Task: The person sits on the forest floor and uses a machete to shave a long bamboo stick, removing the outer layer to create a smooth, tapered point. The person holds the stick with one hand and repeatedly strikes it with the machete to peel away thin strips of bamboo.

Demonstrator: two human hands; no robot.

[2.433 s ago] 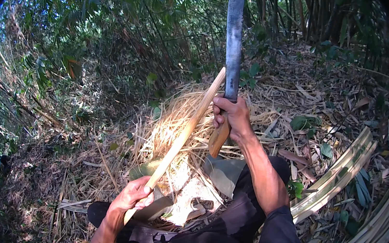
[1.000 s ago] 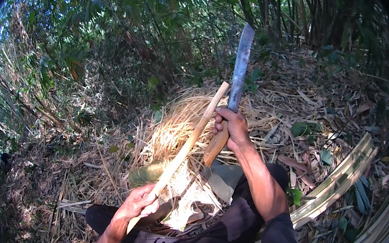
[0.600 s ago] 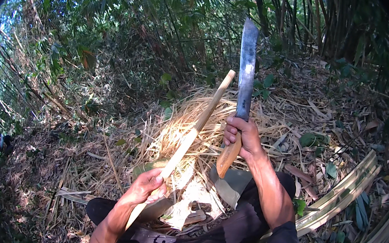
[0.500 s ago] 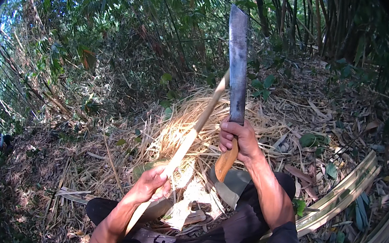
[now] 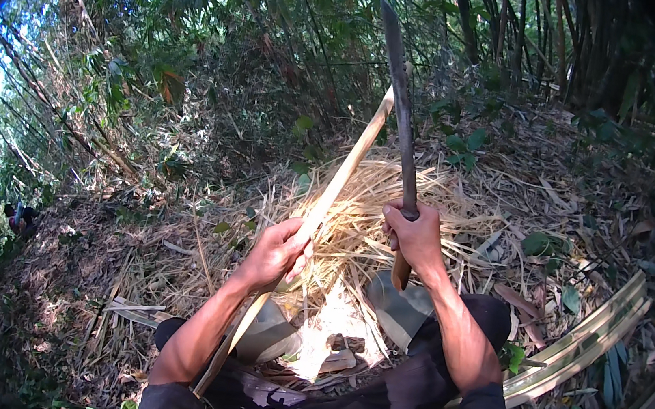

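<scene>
Clearly, hands (image 5: 276,255) (image 5: 417,237) grip pale strip (image 5: 353,159), machete (image 5: 407,132); any lettering unreadable.

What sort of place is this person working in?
It's outdoors, probably a bamboo grove or woodland: tall, dark stems crowd the upper right, dry leaf litter spreads below them, and thin, pale shavings are heaped in front of the person.
</scene>
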